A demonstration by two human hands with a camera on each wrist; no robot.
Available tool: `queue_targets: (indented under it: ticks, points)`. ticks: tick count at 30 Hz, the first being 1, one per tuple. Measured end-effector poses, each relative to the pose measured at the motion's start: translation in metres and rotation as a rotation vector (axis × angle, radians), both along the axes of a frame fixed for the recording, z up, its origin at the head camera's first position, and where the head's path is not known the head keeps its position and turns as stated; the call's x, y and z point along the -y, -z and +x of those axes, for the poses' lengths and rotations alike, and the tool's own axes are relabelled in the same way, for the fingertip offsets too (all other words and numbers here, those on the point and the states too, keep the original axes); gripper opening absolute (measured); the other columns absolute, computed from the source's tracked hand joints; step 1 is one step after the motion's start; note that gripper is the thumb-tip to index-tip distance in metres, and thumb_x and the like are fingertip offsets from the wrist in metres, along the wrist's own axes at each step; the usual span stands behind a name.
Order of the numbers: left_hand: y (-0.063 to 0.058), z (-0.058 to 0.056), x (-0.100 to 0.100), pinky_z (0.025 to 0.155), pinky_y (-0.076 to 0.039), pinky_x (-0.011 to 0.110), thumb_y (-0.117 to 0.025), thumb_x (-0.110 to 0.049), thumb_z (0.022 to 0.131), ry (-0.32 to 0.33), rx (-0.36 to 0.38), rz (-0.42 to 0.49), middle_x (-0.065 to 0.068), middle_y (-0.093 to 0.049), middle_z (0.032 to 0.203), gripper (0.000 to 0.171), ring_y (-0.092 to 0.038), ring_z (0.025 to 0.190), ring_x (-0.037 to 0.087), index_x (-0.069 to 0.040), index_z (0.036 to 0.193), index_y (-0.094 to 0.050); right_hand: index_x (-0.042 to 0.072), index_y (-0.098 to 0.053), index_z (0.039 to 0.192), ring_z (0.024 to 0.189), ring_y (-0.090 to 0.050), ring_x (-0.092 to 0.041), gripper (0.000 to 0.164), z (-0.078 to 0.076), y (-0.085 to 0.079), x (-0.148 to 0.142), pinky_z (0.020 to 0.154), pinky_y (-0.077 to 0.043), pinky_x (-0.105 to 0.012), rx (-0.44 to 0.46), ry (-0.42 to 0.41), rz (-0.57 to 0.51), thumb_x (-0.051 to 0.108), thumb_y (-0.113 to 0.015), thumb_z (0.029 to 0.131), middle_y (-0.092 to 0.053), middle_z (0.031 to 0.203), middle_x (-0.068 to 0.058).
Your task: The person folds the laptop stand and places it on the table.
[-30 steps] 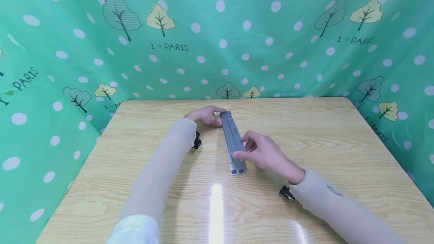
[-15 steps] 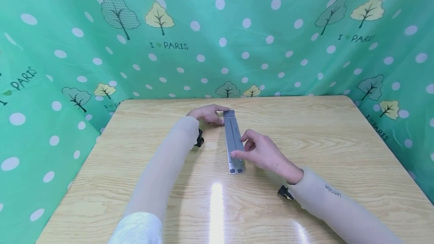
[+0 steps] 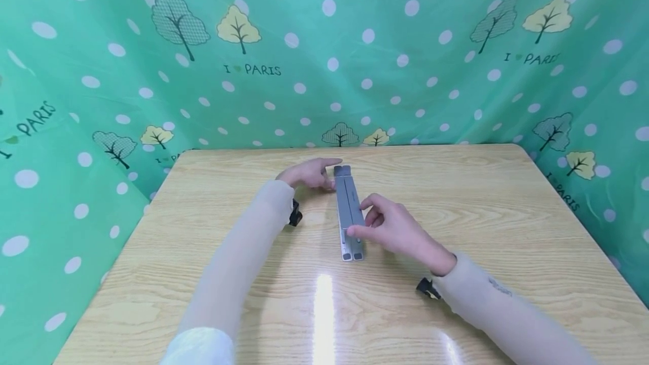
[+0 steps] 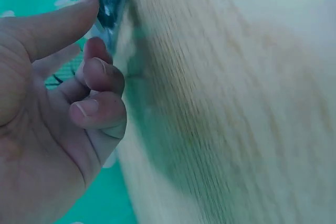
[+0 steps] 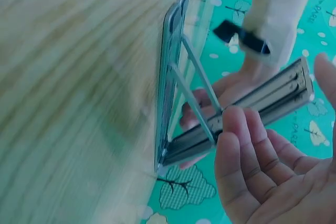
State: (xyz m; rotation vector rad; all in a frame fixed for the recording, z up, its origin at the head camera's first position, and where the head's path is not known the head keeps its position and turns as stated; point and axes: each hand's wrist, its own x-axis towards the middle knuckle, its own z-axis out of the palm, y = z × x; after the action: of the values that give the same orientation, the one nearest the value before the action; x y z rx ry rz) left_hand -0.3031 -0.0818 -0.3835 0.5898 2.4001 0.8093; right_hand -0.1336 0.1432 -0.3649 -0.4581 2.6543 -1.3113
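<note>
A grey folding laptop stand (image 3: 347,199) stands in the middle of the table, its long axis running away from me. In the right wrist view its base bars (image 5: 169,51) lie along the tabletop, the upper arms (image 5: 278,88) tilt up, and two thin struts (image 5: 197,74) join them. My left hand (image 3: 307,174) is at the far end; its thumb touches the stand's left side and its index finger stretches out past that end. My right hand (image 3: 398,228) holds the raised near part between thumb and curled fingers.
The wooden table (image 3: 456,185) extends around the stand. A green dotted cloth (image 3: 324,72) with tree prints hangs behind and on both sides. Black wrist-worn devices (image 3: 295,214) sit under both sleeves, close to the tabletop.
The stand turned slightly straighter, then stayed put. My left index finger has lifted off its far end, and the left hand shifted slightly left. My right hand barely moved.
</note>
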Motion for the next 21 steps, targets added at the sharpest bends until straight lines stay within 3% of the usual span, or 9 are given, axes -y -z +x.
queue_targets:
  ticks: [5, 10, 15, 21]
  points:
    - [-0.003, 0.022, 0.005, 0.066, -0.053, 0.037, -0.068, -0.012, 0.088, -0.064, -0.094, 0.105, 0.013, -0.062, 0.092, 0.067, -0.060, 0.078, 0.028, -0.013, 0.147, -0.036, 0.007, -0.054, 0.123, 0.079, -0.060, -0.016, 0.065, -0.005, -0.001, -0.010, 0.071, -0.051, -0.034, -0.011, 0.001, -0.023, 0.054, -0.069, 0.081, -0.065, 0.088, 0.000]
    - [-0.004, 0.046, 0.009, 0.064, -0.052, 0.032, -0.069, -0.018, 0.088, -0.106, -0.219, 0.154, 0.006, -0.061, 0.089, 0.051, -0.059, 0.075, 0.021, -0.007, 0.134, -0.051, 0.009, -0.055, 0.122, 0.081, -0.059, -0.017, 0.058, -0.013, 0.001, -0.017, 0.075, -0.050, -0.034, -0.035, 0.012, -0.027, 0.053, -0.063, 0.086, -0.065, 0.091, -0.002]
    - [-0.005, 0.071, 0.007, 0.065, -0.052, 0.028, -0.068, -0.019, 0.089, -0.124, -0.278, 0.223, 0.003, -0.060, 0.089, 0.042, -0.058, 0.076, 0.016, -0.005, 0.126, -0.058, 0.007, -0.056, 0.120, 0.082, -0.060, -0.018, 0.056, -0.023, 0.005, -0.020, 0.076, -0.050, -0.035, -0.008, 0.023, -0.054, 0.051, -0.064, 0.087, -0.065, 0.093, -0.004]
    - [-0.005, 0.097, 0.003, 0.076, -0.053, 0.027, -0.068, -0.019, 0.088, -0.276, -0.305, 0.333, 0.001, -0.064, 0.092, 0.029, -0.060, 0.083, 0.015, -0.004, 0.113, -0.065, 0.002, -0.054, 0.123, 0.082, -0.065, -0.025, 0.060, -0.034, 0.011, -0.022, 0.076, -0.053, -0.035, 0.051, 0.013, -0.092, 0.049, -0.063, 0.088, -0.066, 0.095, -0.007]
